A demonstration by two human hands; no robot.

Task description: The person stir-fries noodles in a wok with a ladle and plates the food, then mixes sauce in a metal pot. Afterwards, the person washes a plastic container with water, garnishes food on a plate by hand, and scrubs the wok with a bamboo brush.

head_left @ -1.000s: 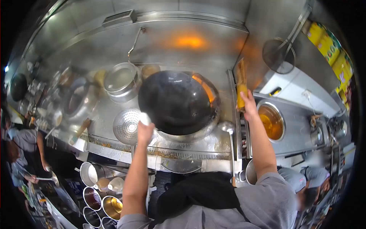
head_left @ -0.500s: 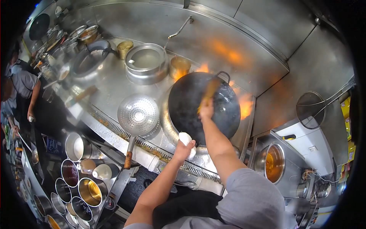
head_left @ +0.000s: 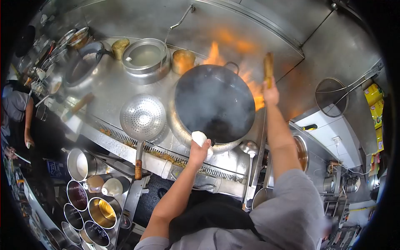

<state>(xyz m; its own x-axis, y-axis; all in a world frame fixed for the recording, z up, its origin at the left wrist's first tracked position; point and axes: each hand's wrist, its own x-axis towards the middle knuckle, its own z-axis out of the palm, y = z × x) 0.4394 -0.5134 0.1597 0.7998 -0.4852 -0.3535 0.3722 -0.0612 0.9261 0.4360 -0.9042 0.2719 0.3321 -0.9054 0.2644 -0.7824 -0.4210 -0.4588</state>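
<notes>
A large black wok (head_left: 214,104) sits on the round burner, with smoke inside it and flames (head_left: 254,91) rising at its far and right edges. My left hand (head_left: 199,152) is closed around a folded white cloth (head_left: 199,137) at the wok's near rim; the near handle is mostly hidden under it. Raised beyond the wok's right side, my right hand (head_left: 271,92) grips a bamboo wok brush (head_left: 268,68), which points up towards the steel back wall.
Left of the wok lies a perforated strainer (head_left: 143,116) with a wooden handle. A water pot (head_left: 146,56) and a tin (head_left: 183,61) stand behind. A ladle (head_left: 249,146) rests at right. Several sauce containers (head_left: 102,211) fill the lower left. Another person (head_left: 16,106) stands far left.
My right hand has lifted the brush out of the wok and swung it right, past the rim. The left hand stays on the cloth at the rim. The view has shifted slightly.
</notes>
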